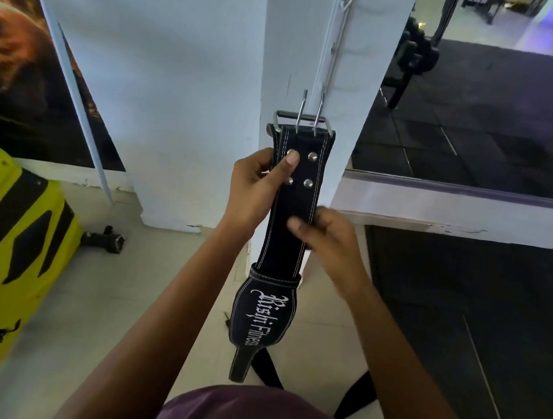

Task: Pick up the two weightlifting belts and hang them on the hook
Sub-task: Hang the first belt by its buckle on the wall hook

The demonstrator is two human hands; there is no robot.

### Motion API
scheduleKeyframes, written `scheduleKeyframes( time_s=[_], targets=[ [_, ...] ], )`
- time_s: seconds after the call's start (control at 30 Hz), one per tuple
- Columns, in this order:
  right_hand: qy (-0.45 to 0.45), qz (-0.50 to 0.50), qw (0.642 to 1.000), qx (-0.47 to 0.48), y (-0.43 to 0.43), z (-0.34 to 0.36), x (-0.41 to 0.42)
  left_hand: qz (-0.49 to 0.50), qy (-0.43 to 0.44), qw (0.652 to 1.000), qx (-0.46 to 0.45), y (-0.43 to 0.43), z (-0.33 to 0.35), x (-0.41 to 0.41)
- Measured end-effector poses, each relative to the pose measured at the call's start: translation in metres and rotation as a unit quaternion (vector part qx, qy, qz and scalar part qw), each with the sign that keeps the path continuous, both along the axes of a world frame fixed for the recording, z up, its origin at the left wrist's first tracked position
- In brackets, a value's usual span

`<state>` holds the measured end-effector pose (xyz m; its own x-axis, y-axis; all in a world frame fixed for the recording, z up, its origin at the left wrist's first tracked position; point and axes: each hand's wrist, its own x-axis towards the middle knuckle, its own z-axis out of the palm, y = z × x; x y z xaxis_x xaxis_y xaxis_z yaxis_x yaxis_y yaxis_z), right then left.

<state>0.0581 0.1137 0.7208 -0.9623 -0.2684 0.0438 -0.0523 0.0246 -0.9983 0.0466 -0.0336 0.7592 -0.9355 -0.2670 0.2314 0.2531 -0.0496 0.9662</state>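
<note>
A black leather weightlifting belt with white stitching and white lettering hangs upright in front of a white pillar, its steel buckle at the top. My left hand grips the belt's left edge just below the buckle, thumb on the rivets. My right hand holds the right edge lower down. A white metal hook rail runs up the pillar above the buckle. Part of a second black strap lies on the floor below, mostly hidden by my arms.
A white pillar stands straight ahead. A yellow machine cover is at the left, with a small black dumbbell on the tiled floor beside it. Dark rubber flooring and a wall mirror fill the right.
</note>
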Motion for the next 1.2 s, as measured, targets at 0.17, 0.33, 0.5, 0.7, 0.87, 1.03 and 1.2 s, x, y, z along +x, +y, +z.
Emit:
scheduleKeyframes(
  time_s=[0.17, 0.33, 0.5, 0.7, 0.87, 1.03, 1.2],
  targets=[
    [0.078, -0.061, 0.995, -0.018, -0.004, 0.046, -0.029, -0.038, 0.009, 0.999, -0.002, 0.002, 0.004, 0.008],
    [0.086, -0.084, 0.99, -0.075, -0.013, 0.051, -0.032, -0.198, -0.029, 0.975, -0.101, -0.028, -0.022, 0.01],
    [0.083, -0.11, 0.986, -0.09, -0.009, 0.056, -0.036, -0.238, -0.09, 0.946, -0.2, -0.028, -0.079, 0.027],
    [0.091, -0.093, 0.989, -0.071, -0.007, 0.039, -0.028, -0.187, -0.065, 0.976, -0.094, -0.01, -0.06, 0.025],
    [0.08, -0.089, 0.992, -0.05, -0.002, 0.021, -0.019, -0.118, -0.026, 0.992, 0.044, -0.012, -0.011, -0.004],
    [0.071, -0.107, 0.991, -0.047, 0.003, 0.013, -0.017, -0.133, -0.032, 0.989, 0.062, -0.007, -0.01, -0.009],
    [0.067, -0.129, 0.987, -0.072, 0.01, 0.013, -0.019, -0.184, -0.085, 0.979, -0.005, -0.001, -0.056, 0.008]
  ],
)
